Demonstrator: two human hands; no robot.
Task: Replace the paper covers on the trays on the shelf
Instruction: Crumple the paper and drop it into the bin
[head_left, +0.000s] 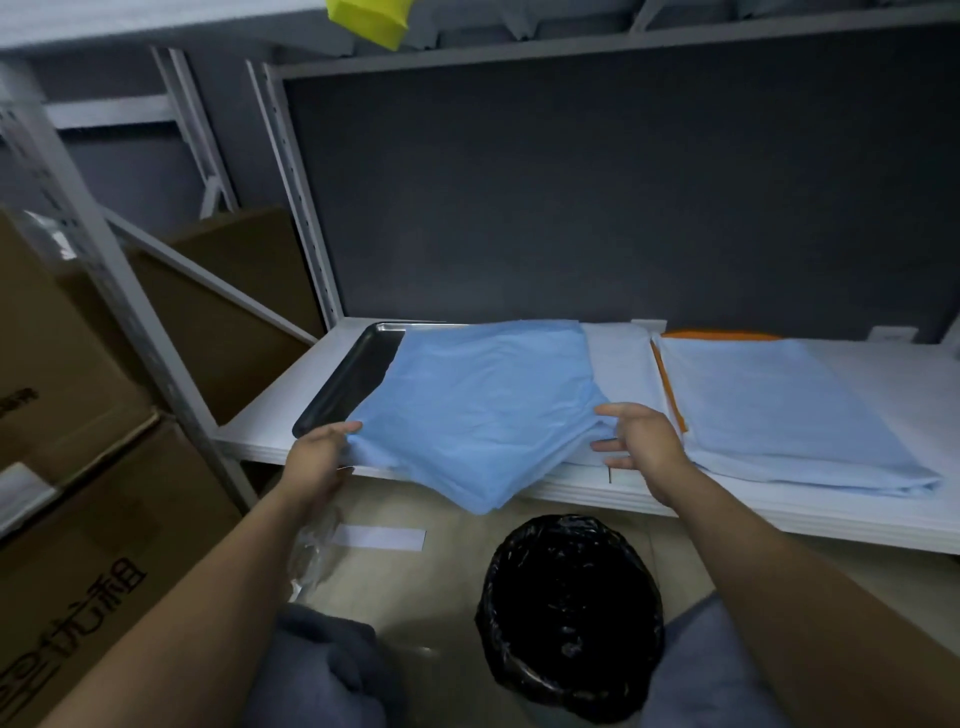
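A blue paper cover (483, 410) lies askew over a dark metal tray (345, 379) on the white shelf (779, 514), its near corner hanging past the shelf's front edge. My left hand (319, 454) pinches the cover's left near edge. My right hand (641, 436) holds its right edge, thumb on top and fingers beneath. The tray's left part is bare. To the right, a second tray with an orange rim (670, 395) sits under another pale blue cover (779, 410).
A bin lined with a black bag (569, 618) stands on the floor under the shelf's front edge. Cardboard boxes (78, 467) stack at the left behind a shelf upright (119, 312). A yellow object (371, 21) sits on the upper shelf. Clear plastic wrap (314, 551) lies on the floor.
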